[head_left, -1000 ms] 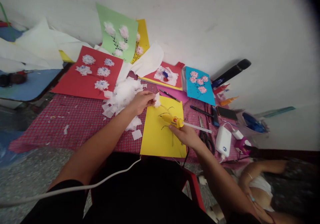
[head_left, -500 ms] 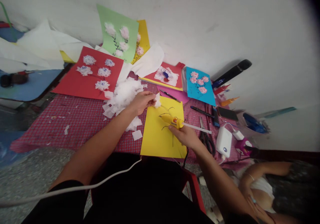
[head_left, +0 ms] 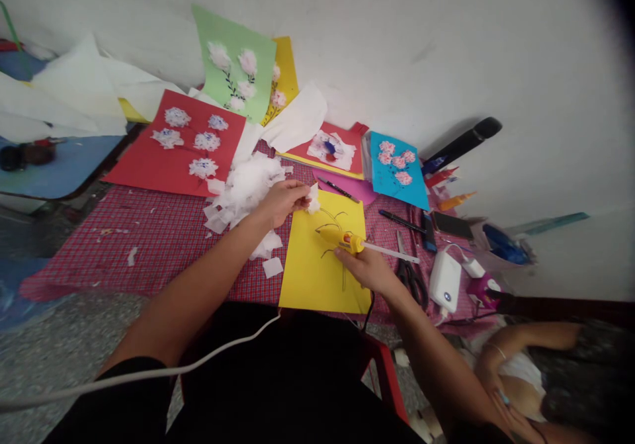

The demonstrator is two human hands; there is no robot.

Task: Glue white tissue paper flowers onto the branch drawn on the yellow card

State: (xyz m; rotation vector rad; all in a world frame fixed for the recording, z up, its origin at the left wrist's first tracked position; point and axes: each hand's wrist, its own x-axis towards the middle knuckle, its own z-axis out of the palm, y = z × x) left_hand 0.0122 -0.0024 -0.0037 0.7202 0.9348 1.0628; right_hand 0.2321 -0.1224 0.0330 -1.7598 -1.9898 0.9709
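A yellow sheet of paper with thin stems drawn on it lies before me. Over its upper left corner, my left hand pinches a small piece of white tissue paper. My right hand is wrapped round a yellow hot glue gun above the sheet, its nozzle pointing left. A long white glue stick sticks out of its back. Left of the sheet is a heap of white tissue pieces, and one loose square lies close to the sheet's edge.
Red, green and blue sheets with tissue flowers stand at the back. On the right are scissors, a marker, a phone and a white power bank. Another person's arm shows at lower right.
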